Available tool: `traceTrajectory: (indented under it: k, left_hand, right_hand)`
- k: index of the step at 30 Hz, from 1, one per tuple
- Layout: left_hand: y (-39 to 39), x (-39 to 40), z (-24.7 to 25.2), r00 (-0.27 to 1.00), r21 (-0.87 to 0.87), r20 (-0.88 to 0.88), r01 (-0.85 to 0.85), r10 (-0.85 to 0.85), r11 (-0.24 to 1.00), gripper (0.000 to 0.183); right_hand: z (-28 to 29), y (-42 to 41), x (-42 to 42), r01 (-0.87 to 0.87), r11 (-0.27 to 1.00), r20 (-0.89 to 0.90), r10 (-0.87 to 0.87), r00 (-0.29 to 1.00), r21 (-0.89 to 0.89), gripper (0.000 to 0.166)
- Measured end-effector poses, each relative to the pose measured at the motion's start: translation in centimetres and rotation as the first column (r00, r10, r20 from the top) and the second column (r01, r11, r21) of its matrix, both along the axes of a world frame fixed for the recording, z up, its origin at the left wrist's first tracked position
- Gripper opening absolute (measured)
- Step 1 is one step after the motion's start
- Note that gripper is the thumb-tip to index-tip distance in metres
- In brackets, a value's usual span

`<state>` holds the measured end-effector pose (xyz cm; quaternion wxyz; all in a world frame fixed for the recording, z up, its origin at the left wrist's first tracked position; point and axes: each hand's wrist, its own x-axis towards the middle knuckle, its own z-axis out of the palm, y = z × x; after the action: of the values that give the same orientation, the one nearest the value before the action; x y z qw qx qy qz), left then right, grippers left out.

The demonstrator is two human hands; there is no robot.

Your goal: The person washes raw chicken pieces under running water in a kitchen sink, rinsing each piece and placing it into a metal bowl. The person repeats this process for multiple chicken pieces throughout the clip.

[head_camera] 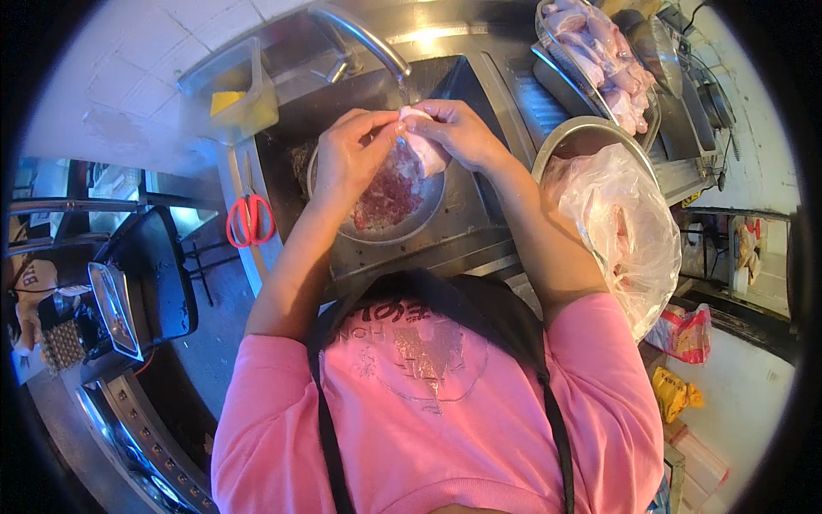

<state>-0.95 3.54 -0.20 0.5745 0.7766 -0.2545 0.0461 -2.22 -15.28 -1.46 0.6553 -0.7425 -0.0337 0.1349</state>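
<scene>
Just below the spout of a steel faucet (369, 40), both my hands hold a pale, skin-covered piece of raw meat (429, 153), probably chicken. My left hand (359, 144) pinches its upper left edge between thumb and fingertips. From the other side, my right hand (465, 133) grips the top, and the rest of the piece hangs down. Beneath it, a round metal bowl (388, 239) in the sink (449, 247) holds reddish liquid with scraps. My left forearm and hand cover part of the bowl.
Red-handled scissors (250, 221) lie on the sink's left ledge, below a clear plastic container (257, 106) with a yellow item inside. To the right are a metal basket heaped with raw meat pieces (607, 54) and a large bowl (546, 144) containing meat in a plastic bag (632, 218).
</scene>
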Motion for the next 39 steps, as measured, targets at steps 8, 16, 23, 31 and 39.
traceTrajectory:
  k: [8,16,23,31,39]
  left_hand:
    - [-0.2,1.6,-1.5,0.992,0.006,-0.058,-0.114,0.114,0.993,0.016]
    - [-0.1,0.7,-0.6,0.983,-0.162,-0.104,0.134,-0.152,0.978,0.018]
    - [-0.2,1.0,-1.1,0.985,-0.092,-0.054,0.160,-0.165,0.983,0.017]
    - [-1.5,0.1,-1.2,0.990,-0.174,-0.134,0.030,-0.054,0.984,0.014]
    - [-1.1,1.0,-0.8,0.965,-0.150,-0.216,0.120,-0.151,0.981,0.017]
  right_hand:
    - [1.1,0.5,-0.4,-0.055,0.996,-0.053,0.059,0.997,0.067,0.029]
    - [0.5,0.1,-0.5,-0.011,0.982,-0.065,0.024,0.998,0.188,0.025]
    - [-0.3,0.5,-0.3,-0.030,0.953,-0.068,0.053,0.996,0.303,0.032]
    - [0.5,-0.2,-0.6,-0.070,0.975,-0.100,0.093,0.991,0.210,0.032]
    - [1.4,0.2,-0.9,-0.058,0.998,0.059,0.056,0.997,0.031,0.022]
